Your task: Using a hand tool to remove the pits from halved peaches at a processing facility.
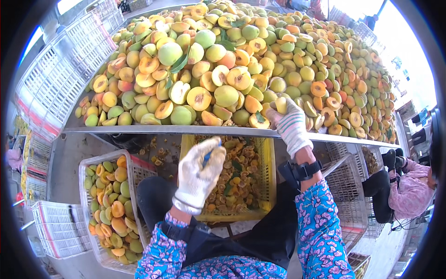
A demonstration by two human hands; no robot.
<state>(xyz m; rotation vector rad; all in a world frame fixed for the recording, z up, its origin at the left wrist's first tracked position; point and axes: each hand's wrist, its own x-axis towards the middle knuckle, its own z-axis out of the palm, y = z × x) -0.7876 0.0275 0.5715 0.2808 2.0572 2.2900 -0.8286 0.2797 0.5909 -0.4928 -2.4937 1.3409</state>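
Observation:
My left hand (pixel 202 171), in a white knit glove, is closed around a small tool with a blue handle (pixel 207 157), mostly hidden by the fingers, above a yellow plastic crate (pixel 271 174). My right hand (pixel 290 122), in a striped knit glove, holds a pale yellow-green piece of fruit (pixel 281 105) at the table's metal edge (pixel 167 129). Beyond it rises a large heap of whole and halved peaches or apricots (pixel 226 96), with some green leaves. Fruit scraps and pits (pixel 237 181) lie in the yellow crate.
A white crate (pixel 85 209) of halved fruit stands at the left, with more white crates (pixel 59 228) beyond. Stacked crates (pixel 348 198) stand at the right, beside a seated person in pink (pixel 413 191). Scraps lie on the floor under the table.

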